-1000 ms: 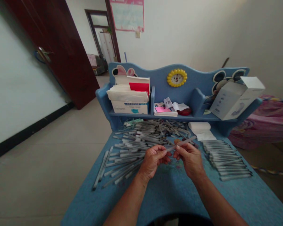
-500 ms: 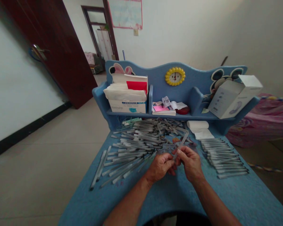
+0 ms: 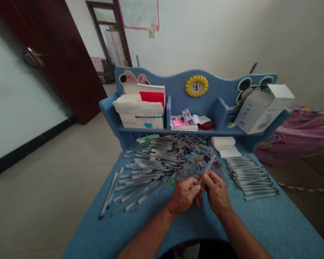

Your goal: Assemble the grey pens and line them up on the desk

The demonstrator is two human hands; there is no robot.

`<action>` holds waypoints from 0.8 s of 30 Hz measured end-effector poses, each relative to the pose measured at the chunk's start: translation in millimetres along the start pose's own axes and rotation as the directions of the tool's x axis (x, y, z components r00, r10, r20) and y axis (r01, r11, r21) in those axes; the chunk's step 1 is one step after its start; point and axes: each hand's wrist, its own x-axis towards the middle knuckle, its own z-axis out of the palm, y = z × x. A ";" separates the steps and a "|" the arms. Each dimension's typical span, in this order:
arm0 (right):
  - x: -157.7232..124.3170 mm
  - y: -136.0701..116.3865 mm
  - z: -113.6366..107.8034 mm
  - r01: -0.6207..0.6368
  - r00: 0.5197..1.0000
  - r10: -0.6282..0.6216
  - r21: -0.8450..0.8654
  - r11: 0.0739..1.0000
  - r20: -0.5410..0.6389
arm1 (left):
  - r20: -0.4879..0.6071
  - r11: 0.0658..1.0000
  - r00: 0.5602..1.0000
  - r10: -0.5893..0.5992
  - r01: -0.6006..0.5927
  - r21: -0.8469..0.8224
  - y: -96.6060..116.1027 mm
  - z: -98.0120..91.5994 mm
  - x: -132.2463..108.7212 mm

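Note:
Both my hands meet over the front middle of the blue desk (image 3: 178,228), closed on one slim pen in a clear plastic sleeve (image 3: 209,164). My right hand (image 3: 216,190) pinches it between thumb and fingers, and its upper end points up and away to the right. My left hand (image 3: 184,195) grips the lower end, which the fingers mostly hide. Left of and beyond my hands lies a loose heap of similar sleeved pens (image 3: 153,165). To the right, more of these pens form a neat row (image 3: 252,178), dark tips toward the right.
A paper roll (image 3: 223,141) lies beneath the shelf. The blue shelf holds a mask box (image 3: 142,117) stuffed with papers, a notepad stack (image 3: 183,126) and a tilted white box (image 3: 261,111). A yellow flower-shaped clock (image 3: 196,86) is on the backboard.
The upper end of the sleeved pen, bent over before, now looks straight. Both hands stay together on it. The whole view has shifted slightly.

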 end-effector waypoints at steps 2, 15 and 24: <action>1.7 0.2 -4.8 0.007 1.000 -0.007 -0.046 0.999 0.013 | 0.003 0.996 1.000 0.026 -0.026 0.087 -2.2 -2.0 2.3; 3.1 -1.3 -12.9 0.456 0.886 -0.286 -0.798 0.394 0.365 | 0.064 0.656 0.928 0.366 -0.306 0.690 -27.6 -15.3 13.7; 2.1 15.2 -17.0 0.476 0.865 -0.329 -0.828 0.296 0.380 | 0.019 0.682 0.948 0.317 -0.242 0.690 -33.3 -12.9 14.4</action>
